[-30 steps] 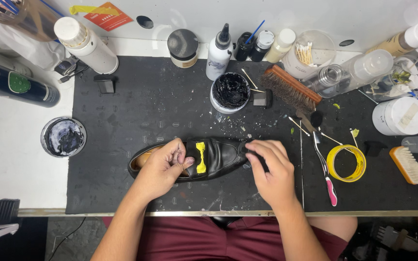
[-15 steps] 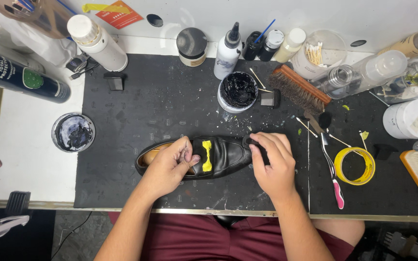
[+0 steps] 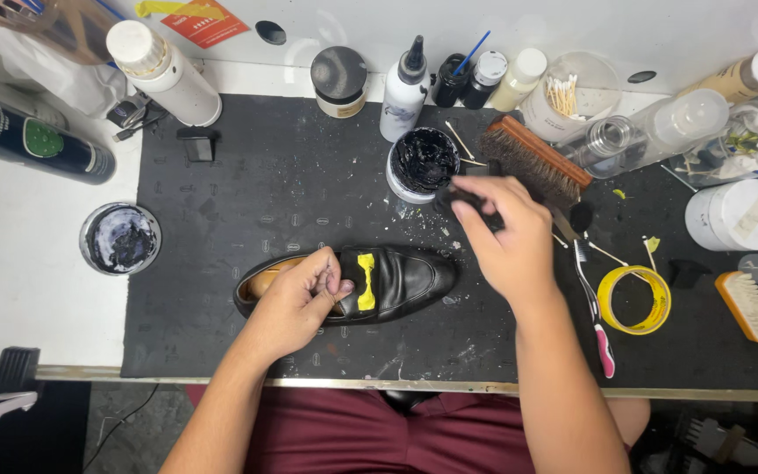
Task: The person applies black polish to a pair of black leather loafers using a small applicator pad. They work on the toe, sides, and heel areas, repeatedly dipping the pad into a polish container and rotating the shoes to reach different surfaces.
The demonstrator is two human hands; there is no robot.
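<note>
A black loafer (image 3: 401,279) lies on its side on the black mat (image 3: 265,202), with a yellow strip of tape (image 3: 366,279) over its strap. My left hand (image 3: 296,303) grips the shoe at its opening and holds it down. My right hand (image 3: 506,235) is above and right of the toe, closed on a small black applicator (image 3: 467,200) whose tip is beside the open jar of black polish (image 3: 421,162). The hand hides most of the applicator.
A wooden horsehair brush (image 3: 537,160), bottles and jars line the back. A yellow tape roll (image 3: 633,298), a pink-handled toothbrush (image 3: 594,312) and a small scrub brush (image 3: 749,305) lie to the right. An open tin lid (image 3: 119,238) sits at the left.
My right hand has lifted off the shoe's toe and moved up and right to the polish jar with the applicator. My left hand still holds the shoe.
</note>
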